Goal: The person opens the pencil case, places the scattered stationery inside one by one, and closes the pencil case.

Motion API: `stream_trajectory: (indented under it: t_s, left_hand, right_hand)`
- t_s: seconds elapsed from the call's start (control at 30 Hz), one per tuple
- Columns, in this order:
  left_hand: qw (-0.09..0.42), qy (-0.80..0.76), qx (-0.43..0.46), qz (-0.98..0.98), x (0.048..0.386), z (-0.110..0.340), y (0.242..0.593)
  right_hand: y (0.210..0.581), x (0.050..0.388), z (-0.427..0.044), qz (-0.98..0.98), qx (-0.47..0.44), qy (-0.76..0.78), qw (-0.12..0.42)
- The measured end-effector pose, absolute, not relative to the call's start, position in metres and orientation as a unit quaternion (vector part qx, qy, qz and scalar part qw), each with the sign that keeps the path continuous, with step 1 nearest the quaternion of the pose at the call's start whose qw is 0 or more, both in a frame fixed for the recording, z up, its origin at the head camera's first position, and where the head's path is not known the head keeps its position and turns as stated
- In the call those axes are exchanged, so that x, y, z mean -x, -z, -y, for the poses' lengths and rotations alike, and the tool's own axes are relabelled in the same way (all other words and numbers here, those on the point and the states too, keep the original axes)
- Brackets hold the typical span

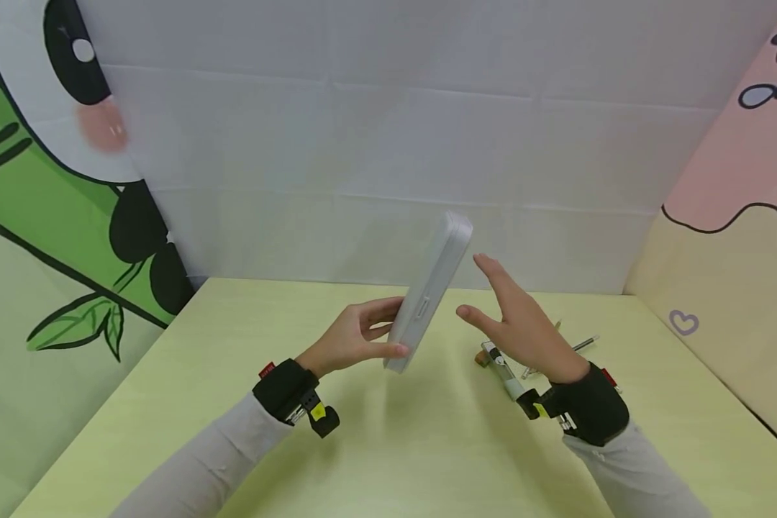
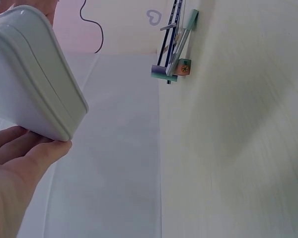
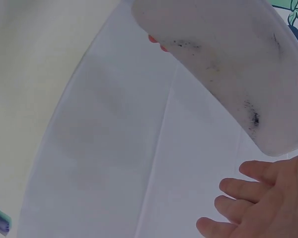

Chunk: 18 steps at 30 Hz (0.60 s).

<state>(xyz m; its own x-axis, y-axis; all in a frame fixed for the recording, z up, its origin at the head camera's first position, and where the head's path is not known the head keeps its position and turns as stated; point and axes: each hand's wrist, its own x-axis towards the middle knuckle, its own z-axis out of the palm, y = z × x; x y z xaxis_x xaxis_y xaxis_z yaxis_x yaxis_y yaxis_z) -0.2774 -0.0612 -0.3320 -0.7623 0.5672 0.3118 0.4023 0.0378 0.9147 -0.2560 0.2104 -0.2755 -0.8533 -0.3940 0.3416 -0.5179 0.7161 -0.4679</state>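
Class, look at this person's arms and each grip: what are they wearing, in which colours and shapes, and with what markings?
The light grey long sleeves end at broad black wristbands. Each band bears a small red tag and a small black device with a yellow patch. The left grip and right grip are gloveless. No cables are visible.

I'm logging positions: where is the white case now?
In the head view, the white case is tilted above the table, just right of centre, held in the left grip.

Left wrist view: edge cuts off white case [image 2: 37,74]
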Motion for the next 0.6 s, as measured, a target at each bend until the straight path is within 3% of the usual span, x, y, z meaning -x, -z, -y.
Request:
stream_trajectory:
  t_s: [0.23,0.47,0.6]
  left_hand:
    - [0.057,-0.606,-0.339,-0.717,0.276,0.062,0.327]
    - [0.062,-0.615,-0.339,-0.71,0.272,0.059,0.324]
    - [0.066,-0.616,-0.334,-0.71,0.27,0.056,0.323]
  right_hand:
    - [0.252,0.261,-0.211,0.905,-0.271,-0.305,0.118]
    - [0.241,0.273,-0.209,0.716,-0.383,-0.584,0.005]
    - [0.239,0.276,-0.207,0.666,-0.384,-0.639,0.003]
